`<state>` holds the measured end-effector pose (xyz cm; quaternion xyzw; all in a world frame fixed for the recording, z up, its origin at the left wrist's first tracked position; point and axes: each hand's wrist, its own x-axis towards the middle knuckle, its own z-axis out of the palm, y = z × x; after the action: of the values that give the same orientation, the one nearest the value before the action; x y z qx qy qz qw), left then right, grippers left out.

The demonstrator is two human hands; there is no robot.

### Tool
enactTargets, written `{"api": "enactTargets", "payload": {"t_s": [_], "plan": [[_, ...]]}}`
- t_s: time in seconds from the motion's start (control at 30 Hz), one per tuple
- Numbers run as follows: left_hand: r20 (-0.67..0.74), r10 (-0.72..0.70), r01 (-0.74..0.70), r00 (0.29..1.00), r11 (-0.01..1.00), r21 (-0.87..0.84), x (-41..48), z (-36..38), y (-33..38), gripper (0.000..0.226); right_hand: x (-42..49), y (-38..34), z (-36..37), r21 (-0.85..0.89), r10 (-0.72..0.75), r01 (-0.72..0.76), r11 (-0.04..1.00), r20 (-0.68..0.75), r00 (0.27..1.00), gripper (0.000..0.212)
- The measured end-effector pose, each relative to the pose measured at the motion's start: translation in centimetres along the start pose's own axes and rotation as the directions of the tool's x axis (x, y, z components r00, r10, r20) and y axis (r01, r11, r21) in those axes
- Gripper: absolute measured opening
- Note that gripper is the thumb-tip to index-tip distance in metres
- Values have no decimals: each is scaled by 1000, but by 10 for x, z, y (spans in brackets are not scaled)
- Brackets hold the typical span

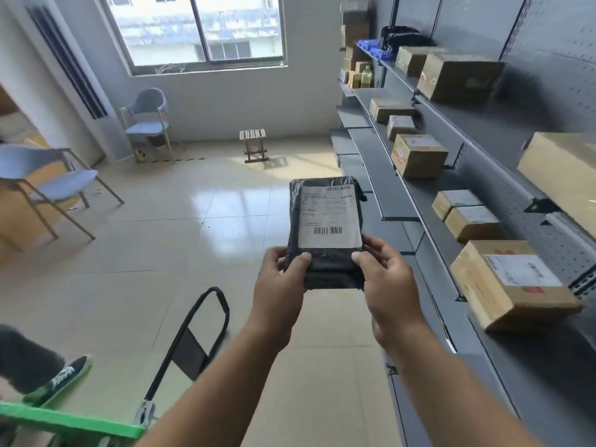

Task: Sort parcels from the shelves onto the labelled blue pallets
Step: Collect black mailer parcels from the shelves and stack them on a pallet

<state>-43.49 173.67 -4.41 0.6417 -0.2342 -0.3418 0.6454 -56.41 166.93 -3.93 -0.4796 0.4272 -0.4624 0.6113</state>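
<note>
Head view: black poly-bag parcel (325, 230) held up for label check.
Left hand (280, 279) and right hand (385, 272) pinch its near corners, thumbs on top, beside the shelves (429, 201). Judged light, soft and slippery; best held by its edges, clear of the shipping label (329, 217).

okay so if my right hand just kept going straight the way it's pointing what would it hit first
The right hand already grips the black plastic parcel with a white label; beyond it, probably bare beige floor tiles, though depth is unclear.
</note>
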Motion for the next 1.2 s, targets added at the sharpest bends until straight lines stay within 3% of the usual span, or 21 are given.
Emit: {"api": "enactTargets", "payload": {"t_s": [0.43,0.53,0.8,1.2], "plan": [[-130,108,-99,986,992,76,225,23,38,35,231,-10,103,19,6,-9,1000,171,985,26],[-136,159,-146,978,984,101,291,25,45,24,283,-8,138,10,-34,33,999,151,988,25],[-40,169,-164,985,981,101,464,33,83,25,418,-26,221,-16,-103,104,994,54,993,28],[23,199,-200,980,974,107,689,108,110,19,644,-38,272,25,-94,94,995,-25,995,28]]}}
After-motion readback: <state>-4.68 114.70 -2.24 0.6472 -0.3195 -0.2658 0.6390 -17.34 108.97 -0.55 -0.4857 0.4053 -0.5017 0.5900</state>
